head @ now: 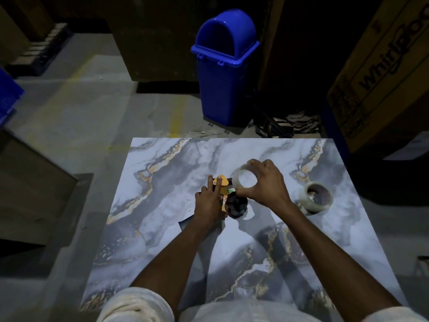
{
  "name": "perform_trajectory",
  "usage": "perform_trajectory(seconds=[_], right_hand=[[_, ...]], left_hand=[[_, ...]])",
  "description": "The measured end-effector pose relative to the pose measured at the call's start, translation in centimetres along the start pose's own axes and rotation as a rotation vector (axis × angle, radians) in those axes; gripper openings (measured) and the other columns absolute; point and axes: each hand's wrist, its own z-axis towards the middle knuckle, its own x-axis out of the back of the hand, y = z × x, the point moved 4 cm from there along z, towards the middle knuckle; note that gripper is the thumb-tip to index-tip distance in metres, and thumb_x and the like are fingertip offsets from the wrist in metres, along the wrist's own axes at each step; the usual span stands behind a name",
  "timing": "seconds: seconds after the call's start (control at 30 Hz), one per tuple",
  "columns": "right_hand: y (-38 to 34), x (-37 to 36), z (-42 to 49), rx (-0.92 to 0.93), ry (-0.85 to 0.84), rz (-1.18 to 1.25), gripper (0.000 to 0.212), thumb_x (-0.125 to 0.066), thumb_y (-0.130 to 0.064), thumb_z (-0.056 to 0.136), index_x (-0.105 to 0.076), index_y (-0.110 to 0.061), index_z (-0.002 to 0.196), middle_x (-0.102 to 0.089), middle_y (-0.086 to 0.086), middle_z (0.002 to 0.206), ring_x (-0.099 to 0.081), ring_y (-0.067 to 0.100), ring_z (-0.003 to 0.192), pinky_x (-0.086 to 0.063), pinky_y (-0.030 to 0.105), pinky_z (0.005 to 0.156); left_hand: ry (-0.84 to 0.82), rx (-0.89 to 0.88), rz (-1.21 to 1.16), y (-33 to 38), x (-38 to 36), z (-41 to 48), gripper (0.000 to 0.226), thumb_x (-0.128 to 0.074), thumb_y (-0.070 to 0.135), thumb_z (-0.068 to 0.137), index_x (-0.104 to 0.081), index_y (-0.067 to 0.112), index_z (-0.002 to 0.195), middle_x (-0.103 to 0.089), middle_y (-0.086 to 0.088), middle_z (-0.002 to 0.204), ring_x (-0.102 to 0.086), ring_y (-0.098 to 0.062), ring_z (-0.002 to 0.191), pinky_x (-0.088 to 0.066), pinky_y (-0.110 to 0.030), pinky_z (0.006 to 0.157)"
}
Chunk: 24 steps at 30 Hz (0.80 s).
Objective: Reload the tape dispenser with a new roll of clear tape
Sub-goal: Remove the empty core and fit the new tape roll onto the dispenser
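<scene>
A yellow and black tape dispenser (223, 183) lies on the marble-patterned table (162, 205), its black spool hub (236, 204) showing beside my wrist. My left hand (209, 201) presses down on the dispenser body and covers much of it. Just above and right of the hub, my right hand (264, 182) holds a thin, nearly see-through ring of tape (245, 178) by its rim. A fuller roll of clear tape (316, 198) rests on the table to the right, apart from both hands.
A blue lidded bin (224, 66) stands on the floor beyond the table's far edge. A large cardboard box (380, 73) leans at the right. Dark boxes sit at the left (34, 187). Table edges run close on all sides.
</scene>
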Motion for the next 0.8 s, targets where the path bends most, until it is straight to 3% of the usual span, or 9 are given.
perform_trajectory(seconds=[0.1,0.23,0.33,0.4,0.5,0.57,0.7,0.8], right_hand=[[1.6,-1.1,-1.4,-0.032,-0.041,-0.021,0.097,-0.071,-0.07,0.049,-0.055,-0.026,0.133,-0.061,0.006,0.115,-0.058,0.023,0.11,-0.04,0.025,0.079],[3.6,-1.5,-3.9,-0.258,-0.018,0.29,0.09,-0.089,-0.051,0.064,-0.05,-0.025,0.141,-0.06,0.0,0.13,-0.057,0.018,0.118,-0.049,0.034,0.096],[6.3,-1.9,-6.2,-0.538,0.001,0.733,0.079,-0.085,-0.06,0.066,-0.057,-0.024,0.13,-0.064,0.004,0.127,-0.065,0.018,0.109,-0.058,0.04,0.089],[7.5,-2.2,-7.7,-0.638,-0.026,1.108,0.055,-0.079,-0.048,0.081,-0.065,-0.013,0.121,-0.068,0.015,0.122,-0.07,0.025,0.102,-0.061,0.042,0.083],[9.5,-1.5,-10.1,-0.717,-0.026,1.336,0.028,-0.066,-0.035,0.094,-0.066,-0.017,0.115,-0.068,0.013,0.112,-0.068,0.029,0.097,-0.06,0.04,0.077],[11.7,-1.3,-11.6,-0.756,-0.004,1.227,0.03,-0.071,-0.039,0.09,-0.068,-0.017,0.11,-0.068,0.012,0.115,-0.067,0.028,0.1,-0.061,0.045,0.08],[16.5,0.9,-14.8,-0.583,0.098,0.378,0.073,-0.082,-0.055,0.073,-0.06,-0.017,0.131,-0.061,0.003,0.128,-0.057,0.023,0.121,-0.052,0.04,0.096],[18.9,2.6,-17.0,-0.457,0.181,0.155,0.084,-0.084,-0.049,0.069,-0.05,-0.017,0.138,-0.054,0.008,0.13,-0.048,0.026,0.124,-0.05,0.039,0.093]], left_hand=[[-0.013,0.013,-0.019,0.2,-0.2,-0.2,0.133,-0.087,0.054,0.065,-0.004,0.023,0.163,0.001,-0.016,0.171,-0.025,-0.04,0.149,-0.031,-0.058,0.112],[0.0,0.052,-0.039,0.8,-0.5,-1.1,0.121,-0.087,0.042,0.07,-0.011,0.023,0.163,0.008,-0.018,0.171,0.003,-0.037,0.158,-0.013,-0.062,0.119],[0.18,0.0,-0.198,2.4,0.0,-3.4,0.082,-0.077,0.019,0.069,-0.046,0.023,0.144,-0.024,-0.014,0.165,-0.018,-0.036,0.153,-0.02,-0.057,0.117],[0.349,-0.062,-0.317,3.7,0.1,-5.2,0.049,-0.075,0.02,0.073,-0.063,0.018,0.121,-0.054,-0.01,0.139,-0.046,-0.035,0.131,-0.037,-0.051,0.104],[0.414,-0.122,-0.573,5.8,-0.7,-7.0,0.021,-0.077,0.017,0.078,-0.069,0.011,0.096,-0.067,-0.007,0.097,-0.062,-0.031,0.094,-0.049,-0.04,0.08],[0.301,-0.136,-0.649,7.5,-1.9,-7.5,0.027,-0.078,0.021,0.082,-0.071,0.01,0.105,-0.069,-0.006,0.101,-0.065,-0.027,0.096,-0.051,-0.036,0.081],[0.113,-0.146,-0.628,11.2,-4.3,-8.6,0.042,-0.073,0.03,0.09,-0.067,0.013,0.127,-0.069,-0.006,0.118,-0.062,-0.025,0.113,-0.05,-0.039,0.093],[-0.009,-0.172,-0.516,14.5,-5.6,-9.2,0.049,-0.067,0.034,0.093,-0.059,0.018,0.138,-0.063,-0.005,0.134,-0.055,-0.027,0.127,-0.041,-0.042,0.102]])
